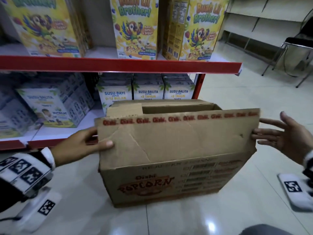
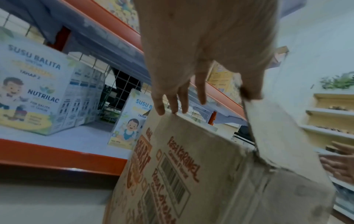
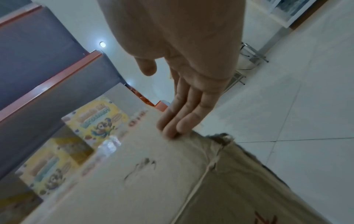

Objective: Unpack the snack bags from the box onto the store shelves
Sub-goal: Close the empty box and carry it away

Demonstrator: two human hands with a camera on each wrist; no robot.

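Grip (image 1: pixel 81 146) apparently on box flap (image 1: pixel 177 138)

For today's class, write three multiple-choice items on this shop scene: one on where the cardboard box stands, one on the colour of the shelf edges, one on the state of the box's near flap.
1. Where does the cardboard box stand?
A. On the tiled floor in front of the shelves
B. On the upper shelf
C. On the chair

2. What colour is the shelf edge?
A. Green
B. Red
C. Black

3. How is the near flap?
A. Taped shut flat
B. Torn off and lying on the floor
C. Raised, with the left hand gripping one side edge and the right hand open at the other

Answers:
1 A, tiles show around the box's base.
2 B, both shelf fronts carry a red strip.
3 C, the flap stands up, the left thumb lies over its face, and the right fingers lie straight at its edge.
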